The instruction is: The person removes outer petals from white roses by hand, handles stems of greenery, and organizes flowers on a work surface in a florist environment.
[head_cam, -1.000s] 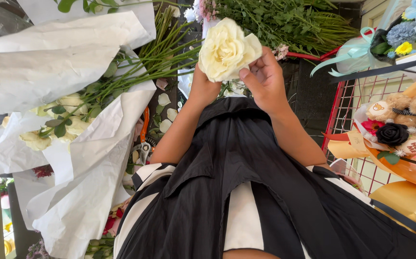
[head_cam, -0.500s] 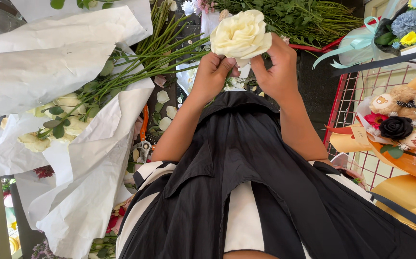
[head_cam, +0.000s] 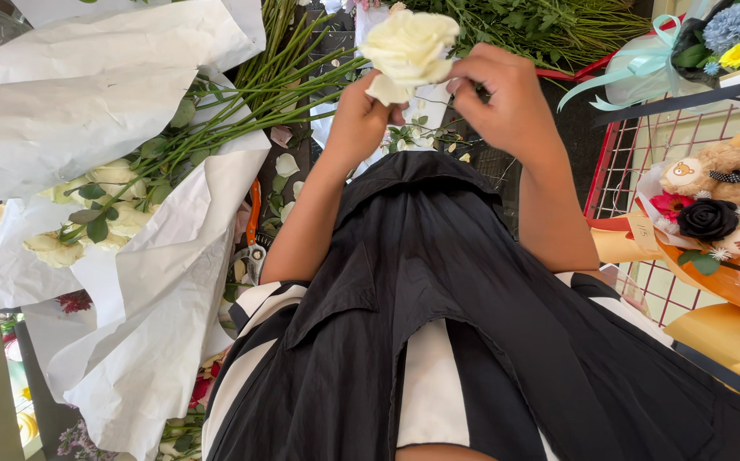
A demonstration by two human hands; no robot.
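I hold a cream-white rose [head_cam: 411,47] up in front of me, over my black apron. My left hand [head_cam: 361,115] is closed around the flower just under its head. My right hand [head_cam: 506,102] pinches at an outer petal on the bloom's right side. The stem below the head is hidden by my hands. A bundle of white roses [head_cam: 105,205] with long green stems lies to my left on white wrapping paper [head_cam: 88,111].
Loose petals and orange-handled scissors [head_cam: 253,230] lie on the floor by the paper. Green stems and foliage [head_cam: 541,26] are piled ahead. A red wire cart [head_cam: 643,171] at right holds a bouquet with teddy bears [head_cam: 728,183] and a black flower.
The rose rose higher and shifted right. My right hand moved from beside the bloom up to its outer petals, and both hands closed in under the head.
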